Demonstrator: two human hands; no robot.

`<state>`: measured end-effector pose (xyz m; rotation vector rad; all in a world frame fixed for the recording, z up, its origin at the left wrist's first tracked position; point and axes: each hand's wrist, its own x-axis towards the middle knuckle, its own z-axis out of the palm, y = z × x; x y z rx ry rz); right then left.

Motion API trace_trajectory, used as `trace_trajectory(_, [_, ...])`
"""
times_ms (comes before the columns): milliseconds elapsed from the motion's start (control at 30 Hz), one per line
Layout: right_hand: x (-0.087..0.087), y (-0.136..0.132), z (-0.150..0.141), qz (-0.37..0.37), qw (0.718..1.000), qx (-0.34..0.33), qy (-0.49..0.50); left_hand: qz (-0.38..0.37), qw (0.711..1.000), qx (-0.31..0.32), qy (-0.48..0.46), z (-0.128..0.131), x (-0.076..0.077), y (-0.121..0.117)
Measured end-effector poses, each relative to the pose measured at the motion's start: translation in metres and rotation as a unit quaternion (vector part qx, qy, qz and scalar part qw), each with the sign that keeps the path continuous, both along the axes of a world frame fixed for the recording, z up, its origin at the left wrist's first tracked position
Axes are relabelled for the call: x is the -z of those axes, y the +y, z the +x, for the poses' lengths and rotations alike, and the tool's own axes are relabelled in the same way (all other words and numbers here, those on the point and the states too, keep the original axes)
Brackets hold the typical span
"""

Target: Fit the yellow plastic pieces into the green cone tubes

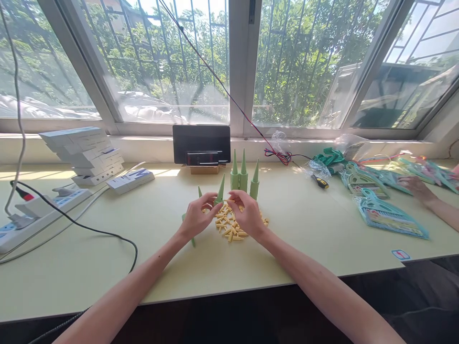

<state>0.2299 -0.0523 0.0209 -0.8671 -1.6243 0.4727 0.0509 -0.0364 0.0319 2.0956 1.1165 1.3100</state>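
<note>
My left hand point(198, 216) is closed around the base of a green pointed cone point(221, 188), which stands tip up between thumb and fingers. Beside it, my right hand point(248, 215) is pinched close to the cone; a small yellow peg point(228, 201) seems to be at its fingertips, partly hidden. A loose pile of small yellow pegs point(234, 234) lies on the table under my hands. Behind the right hand stand three upright green towers with pointed tops point(244, 177). More green pieces point(193, 241) lie near and behind my left hand, largely covered by it.
White boxes point(95, 157) are stacked at the left, near a power strip point(43, 215) with cables. A dark tablet point(201, 138) leans by the window. At the right lie a screwdriver point(320, 182) and bagged teal dustpan-like items point(389, 217), with another person's hand point(418, 187).
</note>
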Motion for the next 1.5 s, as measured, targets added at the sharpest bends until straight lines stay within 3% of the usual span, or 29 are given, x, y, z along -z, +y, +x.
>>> trace_trajectory(333, [0.0019,0.0015,0.0005,-0.009,1.000,-0.005,0.001,0.027,0.998,0.018,0.054,-0.0015,0.0004,0.0009])
trace_trajectory(567, [0.0020,0.0024,0.0010,-0.019,1.000,-0.003,-0.009,0.063,0.995,-0.012,0.071,-0.0014,0.0018,0.0008])
trace_trajectory(1067, [0.0072,0.0038,-0.0003,-0.028,0.999,-0.016,-0.009,0.089,0.993,-0.034,0.076,-0.0010,0.0030,0.0012])
trace_trajectory(1500, [0.0088,0.0039,0.0007,-0.041,0.999,-0.025,-0.013,0.092,0.993,-0.009,0.068,-0.0019,0.0017,0.0015])
